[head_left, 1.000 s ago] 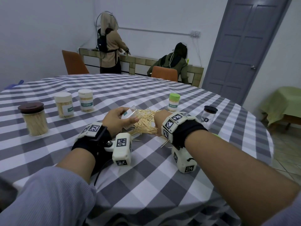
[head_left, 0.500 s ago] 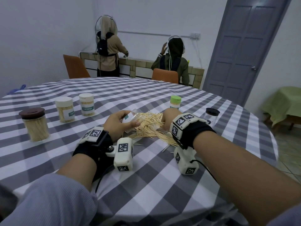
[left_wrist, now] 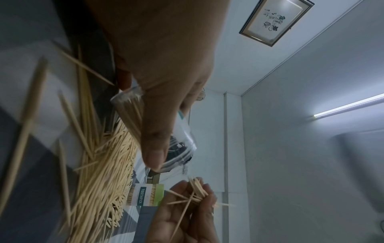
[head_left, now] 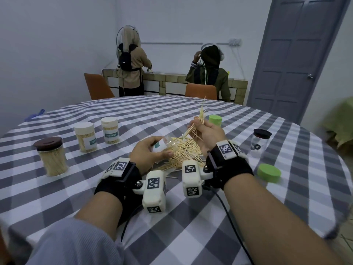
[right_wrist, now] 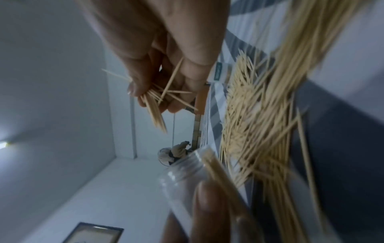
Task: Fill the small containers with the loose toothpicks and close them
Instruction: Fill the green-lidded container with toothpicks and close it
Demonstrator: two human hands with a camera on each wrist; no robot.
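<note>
My left hand point(head_left: 150, 153) grips a small clear container point(head_left: 164, 145) tilted on its side, its open mouth toward the loose toothpick pile point(head_left: 183, 152) on the checked tablecloth. The left wrist view shows my thumb across the clear container point(left_wrist: 166, 131), a few toothpicks inside. My right hand point(head_left: 207, 132) is raised above the pile and pinches a bunch of toothpicks point(head_left: 198, 121) that fan upward. In the right wrist view the bunch of toothpicks point(right_wrist: 155, 105) sticks out past my fingertips, with the container's mouth point(right_wrist: 187, 166) below it.
A loose green lid point(head_left: 269, 172) lies at the right. A green-lidded container point(head_left: 215, 120) stands behind my right hand, an empty black-lidded jar point(head_left: 261, 142) farther right. At the left stand a brown-lidded jar point(head_left: 51, 155) and two white-lidded containers point(head_left: 86, 136), all holding toothpicks.
My right hand has lifted off the pile with a bunch of toothpicks pinched in it. The left hand has kept hold of the tilted container.
</note>
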